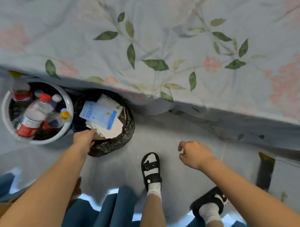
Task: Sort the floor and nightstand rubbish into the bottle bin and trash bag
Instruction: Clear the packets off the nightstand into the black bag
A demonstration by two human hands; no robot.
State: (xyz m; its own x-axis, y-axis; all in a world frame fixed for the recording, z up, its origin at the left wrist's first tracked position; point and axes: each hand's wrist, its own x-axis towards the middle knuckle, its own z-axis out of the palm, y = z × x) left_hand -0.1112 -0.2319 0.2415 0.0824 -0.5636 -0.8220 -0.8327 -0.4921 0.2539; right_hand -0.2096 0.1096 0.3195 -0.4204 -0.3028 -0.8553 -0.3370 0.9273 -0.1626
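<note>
Several plastic bottles (35,113) stand crowded in the pale round bottle bin (67,102) at the far left, beside the bed's hanging edge. Touching the bin on its right sits the black trash bag (127,130), its mouth open and filled with white papers (111,129) and a blue-printed packet (98,114) lying on top. The person's left hand (85,139) reaches over the bag's near rim, fingers extended onto the paper at the edge; whether it pinches a scrap or only presses it down cannot be told from this angle. The step in hand looks like settling rubbish into the bag, and doing it well means pushing the loose sheets below the rim so nothing slides back onto the floor (164,130), while keeping the bag from tipping against the bin. Further right, a sandalled foot (151,169) stands on the grey floor, and the right hand (194,154) hangs above it, loosely curled and holding nothing. The flowered bedspread (159,42) fills the upper view.
</note>
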